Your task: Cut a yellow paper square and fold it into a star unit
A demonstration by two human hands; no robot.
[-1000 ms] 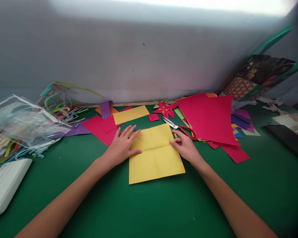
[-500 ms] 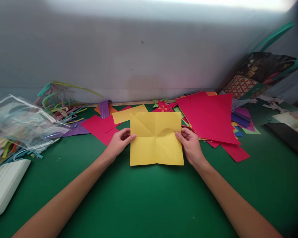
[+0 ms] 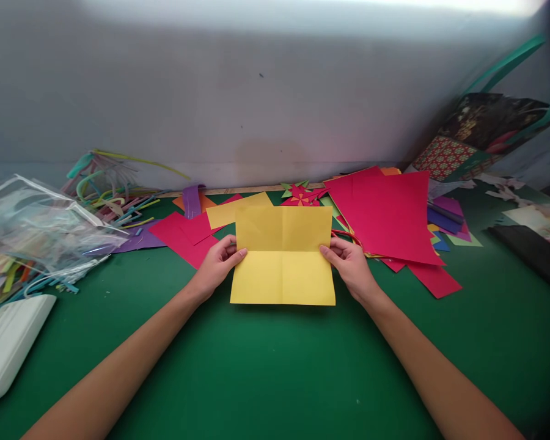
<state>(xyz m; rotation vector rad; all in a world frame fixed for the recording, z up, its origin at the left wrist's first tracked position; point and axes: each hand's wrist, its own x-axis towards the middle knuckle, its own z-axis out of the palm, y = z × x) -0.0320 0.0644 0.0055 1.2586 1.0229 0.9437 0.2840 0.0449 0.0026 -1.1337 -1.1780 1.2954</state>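
Note:
A square sheet of yellow paper [image 3: 282, 275] is held up over the green table, between my two hands. One crease runs across its middle and another runs up and down it. My left hand [image 3: 219, 263] pinches the left edge, thumb in front and fingers behind the sheet. At the opposite edge my right hand [image 3: 351, 263] grips in the same way, close to the red handle of what may be scissors [image 3: 348, 236]. Behind the sheet lie a strip of yellow-orange paper [image 3: 222, 214] and a red and green paper star [image 3: 301, 195].
Red paper sheets [image 3: 385, 214] lie at the back right, more red pieces [image 3: 183, 235] at the back left. Clear plastic bags [image 3: 50, 226] and colourful strips crowd the left, beside a white object [image 3: 16, 345]. A patterned bag [image 3: 453, 157] and a black flat item [image 3: 531, 256] stand right.
The yellow sheet has shifted slightly left and now bends along its horizontal crease, its lower half tilting toward me. The diagonal ripples on it have smoothed out. Both hands keep their hold.

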